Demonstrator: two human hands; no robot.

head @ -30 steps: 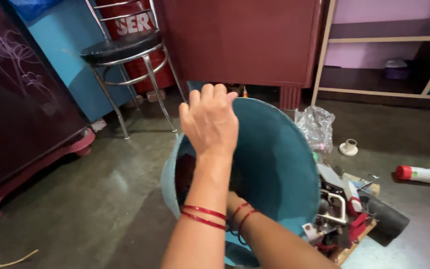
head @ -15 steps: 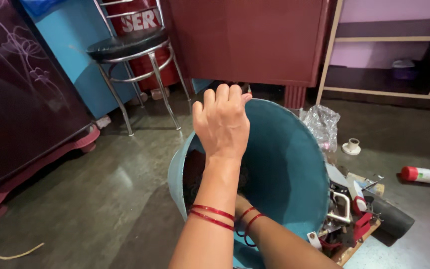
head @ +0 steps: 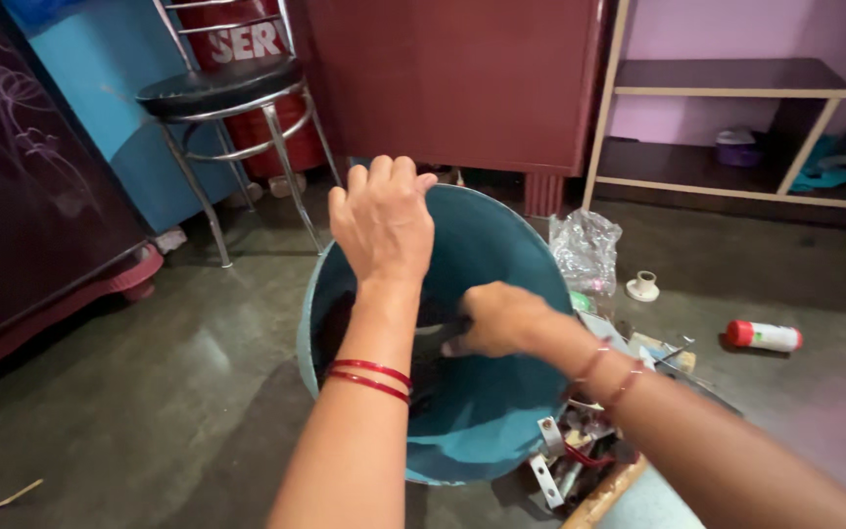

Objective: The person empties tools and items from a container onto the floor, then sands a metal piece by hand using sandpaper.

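The left hand [head: 384, 220] has its grip closed over the far rim of a large teal tub [head: 501, 411], fingers curled over the edge and the palm pressed against the outside, so the tub stands tilted on the floor with its open mouth turned toward the person. Below and just to the right of that grip, the right hand [head: 496, 318] reaches inside the tub, its fingers pressed together around something small and dark (too shadowed to tell what it is) against the inner wall.

To do this well, I judge that the left grip should stay firm on the rim so the tub does not roll or swing while the right hand works inside; the tub rests on a curved side, so a slack hold would probably let it turn. The right hand would do best with short, controlled strokes, keeping the wrist clear of the rim.

Just right of the tub and below the right forearm lies a cluster of metal parts and tools [head: 580, 456], near enough to be knocked. Further right sit a clear plastic bag [head: 587, 250], a small white cup-shaped piece [head: 644, 286] and a white bottle with a red cap [head: 764, 336] lying on its side. Well beyond the left grip stands a metal-legged stool [head: 222, 93].
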